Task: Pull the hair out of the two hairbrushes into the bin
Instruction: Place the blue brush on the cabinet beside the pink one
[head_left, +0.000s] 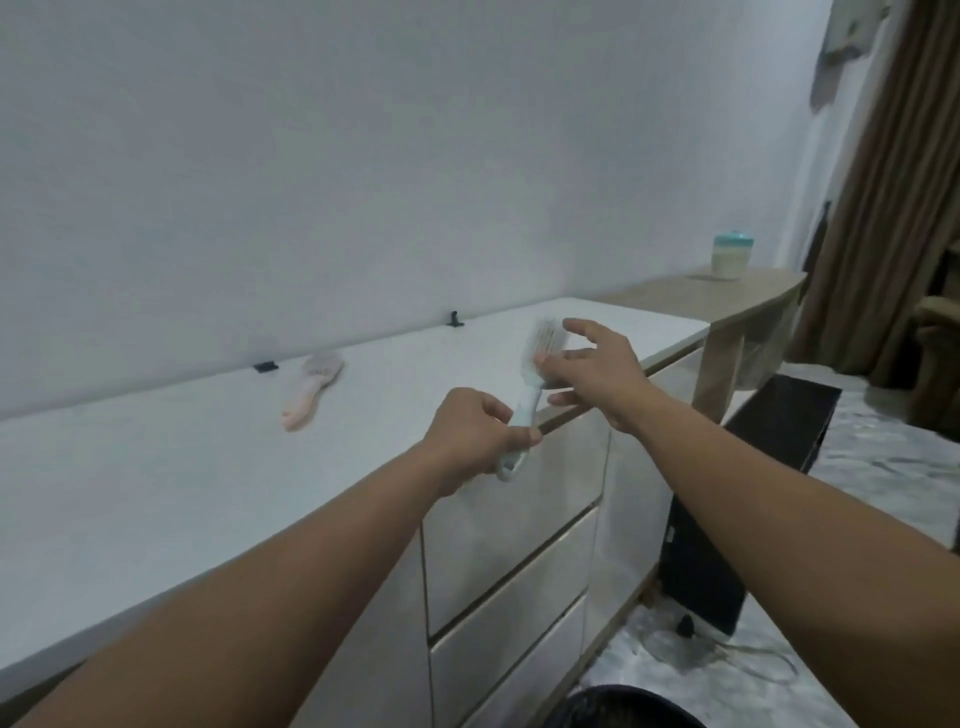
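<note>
So I'm gripping the white hairbrush (530, 384) by its handle with my left hand (475, 434), fingers curled tight around it, holding it up over the front edge of the table (156, 467). My right hand (597, 369) is sitting at the bristle head with fingers spread, fingertips touching the bristles; it's blurry, so can't tell if I'm pinching any hair. The pink hairbrush (311, 387) is lying flat near the table's back edge, by the wall. The dark bin (628, 709) is peeking in on the floor below.
</note>
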